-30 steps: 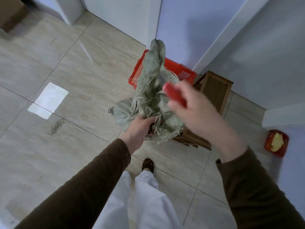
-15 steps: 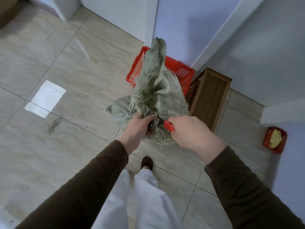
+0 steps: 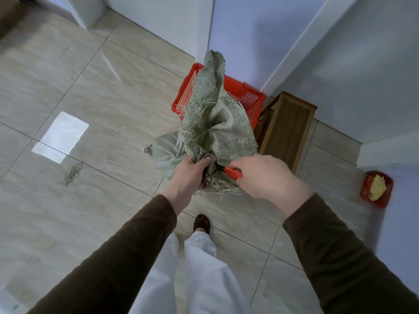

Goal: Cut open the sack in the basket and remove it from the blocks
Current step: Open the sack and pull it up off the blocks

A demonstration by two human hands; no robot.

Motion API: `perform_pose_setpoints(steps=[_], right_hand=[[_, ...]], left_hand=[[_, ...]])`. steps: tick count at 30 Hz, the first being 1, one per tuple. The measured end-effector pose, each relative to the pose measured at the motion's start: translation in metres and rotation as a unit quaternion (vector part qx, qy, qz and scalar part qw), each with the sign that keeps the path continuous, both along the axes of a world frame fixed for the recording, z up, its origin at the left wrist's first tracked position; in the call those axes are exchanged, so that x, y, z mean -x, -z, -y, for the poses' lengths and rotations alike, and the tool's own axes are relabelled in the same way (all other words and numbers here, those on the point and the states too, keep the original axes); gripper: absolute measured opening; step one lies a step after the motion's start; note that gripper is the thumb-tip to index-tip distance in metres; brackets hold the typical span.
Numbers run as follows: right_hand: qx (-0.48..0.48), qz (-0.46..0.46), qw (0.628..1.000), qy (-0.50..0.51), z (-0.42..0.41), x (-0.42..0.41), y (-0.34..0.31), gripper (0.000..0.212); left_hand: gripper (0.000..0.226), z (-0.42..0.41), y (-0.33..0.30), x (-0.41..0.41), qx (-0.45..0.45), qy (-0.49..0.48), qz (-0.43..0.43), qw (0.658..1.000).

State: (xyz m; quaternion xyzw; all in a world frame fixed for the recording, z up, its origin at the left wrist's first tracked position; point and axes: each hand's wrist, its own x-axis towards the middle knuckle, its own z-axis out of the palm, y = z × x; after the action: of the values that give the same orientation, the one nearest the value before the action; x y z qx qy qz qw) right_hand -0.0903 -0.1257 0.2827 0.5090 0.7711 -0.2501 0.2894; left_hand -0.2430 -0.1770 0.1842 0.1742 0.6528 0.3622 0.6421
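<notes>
A frayed grey-green woven sack (image 3: 215, 123) hangs bunched up in front of me, above a red plastic basket (image 3: 251, 96) on the floor. My left hand (image 3: 188, 175) grips the gathered lower part of the sack. My right hand (image 3: 263, 175) is closed on a red-handled cutter (image 3: 233, 172), whose tip points into the sack fabric beside my left hand. The blade is hidden in the cloth. The sack covers the basket's inside, so no blocks show.
A brown wooden stool (image 3: 288, 128) stands right of the basket against the wall corner. A small red tray with a yellow cloth (image 3: 376, 188) lies far right. A white paper sheet (image 3: 61, 137) and loose sack fibres lie on the tiled floor at left. My foot (image 3: 201, 223) is below the hands.
My right hand came down from in front of the sack to beside my left hand, bringing the red cutter against the gathered fabric. My left hand kept its grip.
</notes>
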Motion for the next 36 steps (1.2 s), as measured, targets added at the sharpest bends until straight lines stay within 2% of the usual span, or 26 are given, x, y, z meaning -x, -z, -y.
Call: perform_pose_setpoints(steps=[5,10,17,20,30,35,36], right_hand=[[-0.043,0.012,0.999,0.005,0.005,0.004,0.004,0.03],[-0.03,0.009,0.999,0.01,0.008,0.007,0.01,0.03],[-0.071,-0.004,0.997,-0.004,0.015,0.009,0.011,0.027],[-0.105,-0.017,0.994,0.027,0.017,0.013,0.012,0.027],[-0.13,-0.053,0.989,0.042,0.015,0.014,0.017,0.017],[-0.139,-0.117,0.976,0.121,0.016,0.012,0.023,0.019],[-0.131,-0.135,0.973,0.133,0.018,0.012,0.025,0.022]], left_hand=[[0.014,0.002,-0.004,-0.006,-0.02,0.011,0.021,1.0],[0.009,0.001,-0.003,-0.001,-0.017,-0.031,0.028,0.999],[0.012,-0.002,-0.005,-0.002,-0.015,-0.007,0.03,0.999],[0.012,-0.004,-0.006,-0.004,-0.021,-0.006,0.033,0.999],[0.013,-0.006,0.001,-0.009,-0.049,0.018,-0.012,0.999],[0.011,-0.006,0.003,-0.004,-0.043,-0.05,0.052,0.996],[0.017,-0.006,0.003,-0.002,-0.038,-0.052,0.068,0.996]])
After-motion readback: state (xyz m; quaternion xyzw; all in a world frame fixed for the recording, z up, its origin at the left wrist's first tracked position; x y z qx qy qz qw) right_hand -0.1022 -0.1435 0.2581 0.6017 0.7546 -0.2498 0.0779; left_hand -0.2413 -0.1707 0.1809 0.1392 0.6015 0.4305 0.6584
